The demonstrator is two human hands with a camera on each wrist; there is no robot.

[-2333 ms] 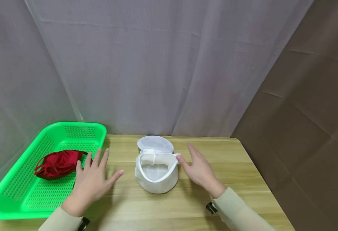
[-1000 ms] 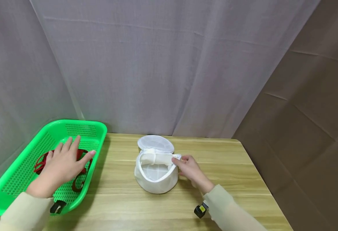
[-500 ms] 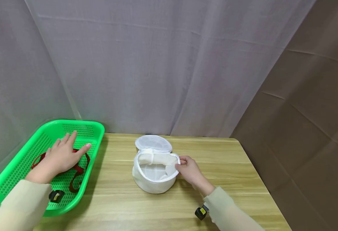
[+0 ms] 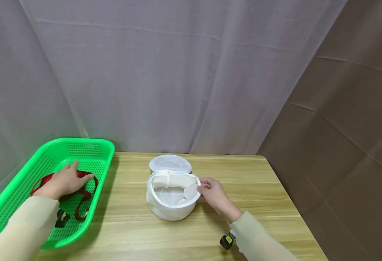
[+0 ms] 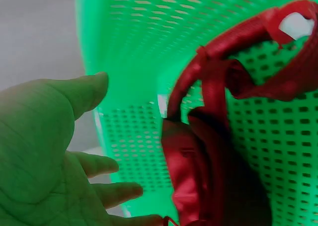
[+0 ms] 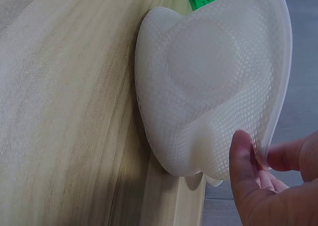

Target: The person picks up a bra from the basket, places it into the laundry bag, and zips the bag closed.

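A round white mesh laundry bag (image 4: 172, 212) stands on the table with its lid (image 4: 170, 164) flipped back and its mouth facing up. My right hand (image 4: 215, 194) pinches the bag's rim on the right side, thumb inside and fingers against the outer mesh in the right wrist view. My left hand (image 4: 65, 182) is over the green basket (image 4: 110, 159), fingers spread and loosely extended above a red satin bra (image 4: 68, 197). In the left wrist view the folded cups of the bra (image 5: 186, 176) lie beside the fingertips, and its strap loops toward the upper right.
The wooden table (image 4: 239, 174) reaches back to a grey curtain (image 4: 138, 90). A brown cloth (image 4: 337, 174) hangs along the right side. The basket's raised wall stands between the bra and the bag.
My left hand has moved left from beside the basket's edge to over the bra and lowered. My right hand has closed on the bag's rim and drawn the mouth wider and rounder.
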